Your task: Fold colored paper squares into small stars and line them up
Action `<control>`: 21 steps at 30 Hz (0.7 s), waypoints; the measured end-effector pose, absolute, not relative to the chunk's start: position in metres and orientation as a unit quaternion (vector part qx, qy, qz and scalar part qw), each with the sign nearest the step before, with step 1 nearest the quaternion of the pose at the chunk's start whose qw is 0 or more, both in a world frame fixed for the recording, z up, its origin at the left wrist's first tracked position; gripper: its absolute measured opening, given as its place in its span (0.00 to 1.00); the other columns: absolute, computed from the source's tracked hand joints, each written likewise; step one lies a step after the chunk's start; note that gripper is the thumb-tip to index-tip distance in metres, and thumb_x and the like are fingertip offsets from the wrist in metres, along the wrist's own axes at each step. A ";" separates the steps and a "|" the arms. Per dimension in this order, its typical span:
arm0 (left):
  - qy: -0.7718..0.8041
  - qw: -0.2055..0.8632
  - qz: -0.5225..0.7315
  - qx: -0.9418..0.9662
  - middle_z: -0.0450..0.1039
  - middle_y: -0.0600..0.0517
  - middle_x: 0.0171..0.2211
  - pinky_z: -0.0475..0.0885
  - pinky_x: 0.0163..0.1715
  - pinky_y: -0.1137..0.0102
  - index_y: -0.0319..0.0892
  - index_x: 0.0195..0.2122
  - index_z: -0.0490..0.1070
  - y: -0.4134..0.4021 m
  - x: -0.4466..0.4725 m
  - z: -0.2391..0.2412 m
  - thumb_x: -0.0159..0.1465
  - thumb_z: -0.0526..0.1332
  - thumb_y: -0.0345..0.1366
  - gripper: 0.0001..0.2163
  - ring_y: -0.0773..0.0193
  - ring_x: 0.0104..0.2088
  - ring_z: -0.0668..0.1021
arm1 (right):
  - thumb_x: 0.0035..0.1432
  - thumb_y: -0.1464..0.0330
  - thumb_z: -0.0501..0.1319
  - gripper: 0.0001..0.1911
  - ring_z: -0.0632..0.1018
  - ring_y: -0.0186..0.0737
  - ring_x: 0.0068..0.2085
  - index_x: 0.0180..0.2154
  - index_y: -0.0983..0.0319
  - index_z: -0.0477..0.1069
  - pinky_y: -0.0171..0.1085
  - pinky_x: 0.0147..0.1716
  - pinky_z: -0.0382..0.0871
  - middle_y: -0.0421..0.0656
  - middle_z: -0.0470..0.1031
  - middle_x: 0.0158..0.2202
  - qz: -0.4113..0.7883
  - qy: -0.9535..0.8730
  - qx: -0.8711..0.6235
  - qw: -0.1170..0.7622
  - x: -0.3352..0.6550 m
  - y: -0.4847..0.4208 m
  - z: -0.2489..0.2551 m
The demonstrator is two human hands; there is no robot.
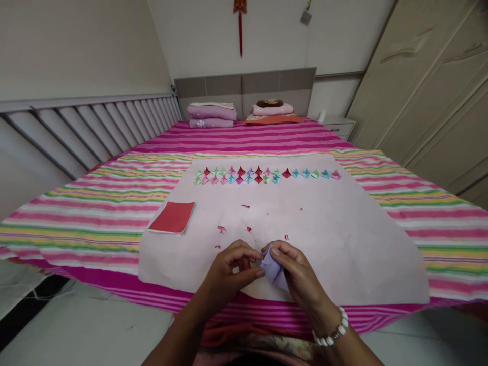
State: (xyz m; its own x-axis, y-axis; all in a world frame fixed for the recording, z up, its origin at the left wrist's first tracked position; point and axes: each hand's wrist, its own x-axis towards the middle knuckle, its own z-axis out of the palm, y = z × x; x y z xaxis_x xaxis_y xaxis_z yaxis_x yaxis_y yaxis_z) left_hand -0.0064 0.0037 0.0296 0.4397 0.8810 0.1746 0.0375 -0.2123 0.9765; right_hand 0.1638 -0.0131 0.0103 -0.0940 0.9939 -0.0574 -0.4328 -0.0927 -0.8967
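Bedroom, big bed (114, 203) with pink striped cover. Pale pink paper sheet (343, 244) spread flat on bed, close to me. My left hand (229, 269) and my right hand (303, 277) meet over near edge of sheet. 2 hands pinch small purple paper (273, 272), fingertips pressed together on it, left at its left corner, right over its top. Red paper stack (172, 217) lies off to left. Row of little folded shapes (263, 175) sits farther back. Tiny red scraps (221, 229) lie between. White bead bracelet (332, 334) on right wrist.
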 end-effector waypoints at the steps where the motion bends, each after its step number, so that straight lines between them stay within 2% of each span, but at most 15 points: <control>1: 0.345 0.527 0.402 0.664 0.65 0.54 0.30 0.66 0.30 0.72 0.42 0.36 0.77 0.004 -0.006 0.030 0.54 0.69 0.34 0.08 0.71 0.26 0.67 | 0.51 0.59 0.67 0.11 0.69 0.34 0.26 0.29 0.61 0.76 0.33 0.28 0.63 0.39 0.73 0.25 0.640 -0.371 -0.375 0.558 0.163 -0.013 0.011; 4: 0.340 0.536 0.400 0.662 0.65 0.54 0.31 0.65 0.28 0.73 0.41 0.33 0.76 0.003 -0.004 0.030 0.54 0.69 0.34 0.07 0.71 0.26 0.67 | 0.49 0.59 0.68 0.11 0.71 0.36 0.29 0.30 0.61 0.77 0.34 0.29 0.63 0.40 0.74 0.27 0.647 -0.364 -0.374 0.555 0.163 -0.014 0.012; 11: 0.327 0.533 0.371 0.686 0.63 0.53 0.35 0.66 0.32 0.72 0.42 0.33 0.71 0.001 -0.004 0.033 0.55 0.68 0.33 0.06 0.70 0.30 0.68 | 0.50 0.59 0.68 0.11 0.68 0.35 0.28 0.30 0.60 0.76 0.33 0.28 0.61 0.39 0.72 0.26 0.631 -0.389 -0.389 0.547 0.167 -0.015 0.010; 16: 0.314 0.530 0.351 0.705 0.63 0.54 0.34 0.66 0.33 0.73 0.42 0.31 0.70 0.000 -0.005 0.037 0.56 0.68 0.33 0.06 0.70 0.31 0.67 | 0.49 0.58 0.68 0.12 0.68 0.36 0.28 0.29 0.61 0.75 0.34 0.27 0.61 0.40 0.71 0.27 0.627 -0.397 -0.394 0.542 0.169 -0.017 0.012; 21: 0.327 0.513 0.355 0.710 0.65 0.54 0.31 0.65 0.31 0.73 0.41 0.28 0.69 -0.002 -0.003 0.039 0.57 0.66 0.31 0.05 0.70 0.29 0.67 | 0.53 0.59 0.66 0.11 0.64 0.32 0.25 0.30 0.61 0.74 0.32 0.22 0.55 0.38 0.68 0.25 0.617 -0.416 -0.401 0.535 0.173 -0.017 0.010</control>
State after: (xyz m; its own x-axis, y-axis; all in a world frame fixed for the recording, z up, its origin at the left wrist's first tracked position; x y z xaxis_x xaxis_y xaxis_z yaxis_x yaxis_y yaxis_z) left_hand -0.0030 -0.0020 0.0387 0.5342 0.8285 0.1677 0.1004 -0.2591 0.9606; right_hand 0.1726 -0.0167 0.0104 -0.1071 0.9930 -0.0501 -0.3260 -0.0827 -0.9417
